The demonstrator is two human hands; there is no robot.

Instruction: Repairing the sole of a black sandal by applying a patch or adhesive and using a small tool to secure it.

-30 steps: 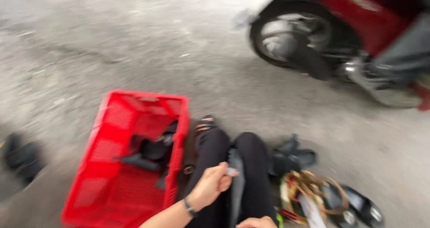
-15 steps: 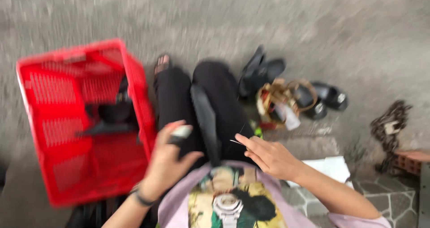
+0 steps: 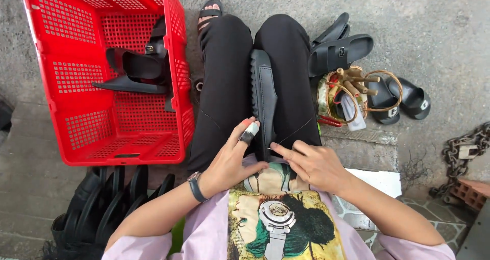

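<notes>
Head view: black sandal (image 3: pixel 263 99) lying between the knees, on the lap. Left hand (image 3: pixel 232 160) closed around its near end, taped finger on the strap. Right hand (image 3: pixel 311 163) pinching a thin thread beside it. Red basket (image 3: pixel 56 76) at left, black shoes (image 3: pixel 135 68) inside.

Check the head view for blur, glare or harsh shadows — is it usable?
Head view: sharp across the frame, with the left hand, right hand and black sole on the lap all crisp. The light is soft and even, with only faint shadows inside the red basket and no glare. Edges bend slightly from the wide lens.
</notes>
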